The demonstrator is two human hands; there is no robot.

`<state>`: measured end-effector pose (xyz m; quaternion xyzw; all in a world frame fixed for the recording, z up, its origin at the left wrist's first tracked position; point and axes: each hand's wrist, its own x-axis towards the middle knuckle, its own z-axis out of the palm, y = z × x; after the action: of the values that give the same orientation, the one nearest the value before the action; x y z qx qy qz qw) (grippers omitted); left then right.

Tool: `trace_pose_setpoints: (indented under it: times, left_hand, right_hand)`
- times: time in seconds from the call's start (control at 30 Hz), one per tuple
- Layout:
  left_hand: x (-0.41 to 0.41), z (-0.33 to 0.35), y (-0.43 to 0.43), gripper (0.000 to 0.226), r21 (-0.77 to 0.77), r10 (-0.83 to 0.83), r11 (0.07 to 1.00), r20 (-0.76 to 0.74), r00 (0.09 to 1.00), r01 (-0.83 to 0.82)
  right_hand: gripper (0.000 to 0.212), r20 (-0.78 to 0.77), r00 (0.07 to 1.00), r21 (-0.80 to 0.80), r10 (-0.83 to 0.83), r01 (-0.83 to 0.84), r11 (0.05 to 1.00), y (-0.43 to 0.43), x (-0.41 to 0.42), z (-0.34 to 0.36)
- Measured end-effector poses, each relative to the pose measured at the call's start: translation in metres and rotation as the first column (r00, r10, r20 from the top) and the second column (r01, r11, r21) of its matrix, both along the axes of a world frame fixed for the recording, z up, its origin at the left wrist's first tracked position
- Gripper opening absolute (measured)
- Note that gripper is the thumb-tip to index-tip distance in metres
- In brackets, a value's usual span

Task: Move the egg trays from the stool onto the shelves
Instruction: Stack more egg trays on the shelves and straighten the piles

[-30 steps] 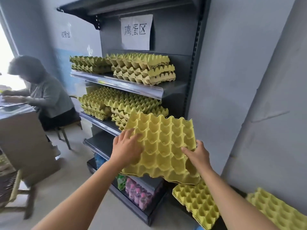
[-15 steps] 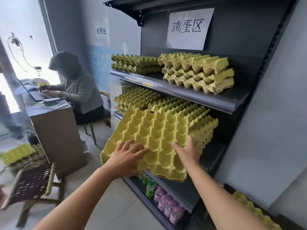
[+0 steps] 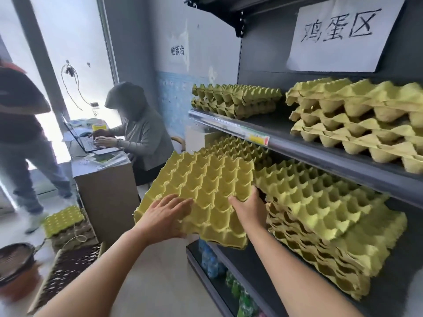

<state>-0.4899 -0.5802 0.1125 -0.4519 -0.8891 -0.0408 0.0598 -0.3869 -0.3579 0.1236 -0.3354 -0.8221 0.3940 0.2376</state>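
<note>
Grip comes first: I have the left hand (image 3: 164, 216) lying flat on the top face of the egg tray (image 3: 206, 177), fingers spread and fairly straight. The right hand (image 3: 249, 209) pinches the near right corner, thumb on top and fingers curled round the edge. I judge that this split steadies a floppy pulp sheet, with one side clamped and the other pressed. The tray is in the air, tilted toward me, just left of the middle-shelf stack (image 3: 320, 202) and in front of the shelf opening. I think it is angled to slip in under the upper shelf (image 3: 229, 123) rail.

As for writing, a paper sign (image 3: 338, 35) on the back panel reads 鸡蛋区, and a wall notice (image 3: 177, 50) reads 收银台. The small yellow price tag (image 3: 258, 138) on the rail is too blurred to read.
</note>
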Motion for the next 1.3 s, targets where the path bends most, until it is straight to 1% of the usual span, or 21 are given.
trace_pose_setpoints:
  times: [0.07, 0.13, 0.2, 0.23, 0.27, 0.3, 0.33, 0.37, 0.43, 0.5, 0.63, 0.77, 0.87, 0.93, 1.03, 1.07, 1.1, 1.17, 1.2, 1.27, 1.3]
  left_hand:
    - [-0.028, 0.001, 0.004, 0.105, 0.041, -0.019, 0.999, -0.005, 1.000, 0.019]
    - [-0.054, 0.000, 0.009, 0.108, 0.105, 0.002, 0.994, -0.007, 1.000, -0.002]
    - [-0.078, 0.000, 0.018, 0.110, 0.181, 0.112, 0.978, -0.010, 0.994, -0.108]
    - [-0.093, -0.002, 0.024, 0.105, 0.245, 0.198, 0.950, 0.005, 0.980, -0.193]
    - [-0.114, -0.004, 0.032, 0.096, 0.305, 0.280, 0.910, 0.046, 0.959, -0.280]
    - [-0.135, -0.007, 0.039, 0.086, 0.329, 0.345, 0.873, 0.105, 0.933, -0.360]
    - [-0.156, -0.011, 0.048, 0.077, 0.319, 0.383, 0.851, 0.166, 0.909, -0.417]
    - [-0.178, -0.014, 0.057, 0.071, 0.290, 0.403, 0.843, 0.220, 0.888, -0.454]
    - [-0.214, -0.018, 0.074, 0.069, 0.266, 0.394, 0.831, 0.339, 0.854, -0.489]
    - [-0.247, -0.018, 0.090, 0.068, 0.292, 0.324, 0.842, 0.401, 0.857, -0.454]
    - [-0.304, -0.012, 0.121, 0.062, 0.265, 0.211, 0.901, 0.421, 0.882, -0.343]
    - [-0.342, -0.005, 0.151, 0.060, 0.282, 0.106, 0.931, 0.394, 0.913, -0.230]
    - [-0.359, -0.007, 0.172, 0.056, 0.330, 0.062, 0.926, 0.345, 0.937, -0.183]
    - [-0.365, -0.014, 0.182, 0.057, 0.339, -0.001, 0.936, 0.269, 0.963, -0.094]
    - [-0.367, -0.026, 0.192, 0.075, 0.267, -0.169, 0.956, 0.152, 0.974, 0.124]
    - [-0.367, -0.031, 0.196, 0.074, 0.245, -0.225, 0.949, 0.088, 0.970, 0.198]
    - [-0.368, -0.034, 0.201, 0.068, 0.219, -0.251, 0.948, 0.068, 0.966, 0.231]
    - [-0.370, -0.042, 0.209, 0.055, 0.194, -0.258, 0.950, 0.043, 0.965, 0.246]
    - [-0.371, -0.044, 0.212, 0.050, 0.195, -0.262, 0.949, 0.057, 0.963, 0.247]
    - [-0.371, -0.044, 0.216, 0.048, 0.205, -0.258, 0.950, 0.093, 0.962, 0.235]
    - [-0.372, -0.045, 0.217, 0.048, 0.208, -0.260, 0.948, 0.080, 0.962, 0.239]
  right_hand:
    - [0.080, 0.003, 1.000, -0.013, -0.005, 0.005, 1.000, 0.004, -0.026, 0.002]
    - [0.080, 0.004, 1.000, -0.020, -0.012, 0.012, 1.000, 0.011, -0.054, 0.000]
    - [0.082, 0.005, 1.000, -0.022, -0.029, 0.029, 0.999, 0.019, -0.076, -0.004]
    - [0.082, 0.004, 0.999, -0.018, -0.045, 0.045, 0.999, 0.023, -0.087, -0.006]
    - [0.082, 0.003, 0.998, -0.014, -0.070, 0.070, 0.997, 0.027, -0.100, -0.007]
    - [0.082, -0.002, 0.995, -0.013, -0.098, 0.098, 0.995, 0.032, -0.111, -0.009]
    - [0.081, -0.015, 0.991, -0.013, -0.130, 0.130, 0.991, 0.037, -0.124, -0.011]
    - [0.081, -0.029, 0.986, -0.019, -0.163, 0.162, 0.987, 0.041, -0.135, -0.012]
    - [0.080, -0.036, 0.974, -0.035, -0.225, 0.224, 0.974, 0.048, -0.158, -0.014]
    - [0.078, -0.027, 0.955, -0.052, -0.296, 0.294, 0.954, 0.053, -0.182, -0.014]
    - [0.079, -0.001, 0.910, -0.063, -0.414, 0.413, 0.909, 0.063, -0.217, -0.011]
    - [0.077, -0.003, 0.850, -0.062, -0.527, 0.526, 0.848, 0.076, -0.242, -0.010]
    - [0.081, -0.001, 0.808, -0.061, -0.589, 0.588, 0.807, 0.089, -0.264, -0.008]
    - [0.084, 0.004, 0.792, -0.060, -0.610, 0.609, 0.791, 0.096, -0.277, -0.008]
    - [0.083, 0.015, 0.782, -0.034, -0.624, 0.624, 0.781, 0.108, -0.296, -0.010]
    - [0.079, 0.024, 0.777, -0.029, -0.629, 0.629, 0.777, 0.111, -0.300, -0.010]
    - [0.075, 0.038, 0.772, -0.029, -0.634, 0.635, 0.772, 0.115, -0.304, -0.011]
    - [0.069, 0.071, 0.777, -0.027, -0.625, 0.628, 0.778, 0.119, -0.311, -0.011]
    - [0.067, 0.087, 0.786, -0.020, -0.612, 0.615, 0.788, 0.121, -0.313, -0.012]
    - [0.067, 0.116, 0.805, -0.004, -0.582, 0.586, 0.810, 0.125, -0.317, -0.012]
    - [0.068, 0.130, 0.812, 0.003, -0.570, 0.574, 0.819, 0.125, -0.317, -0.012]
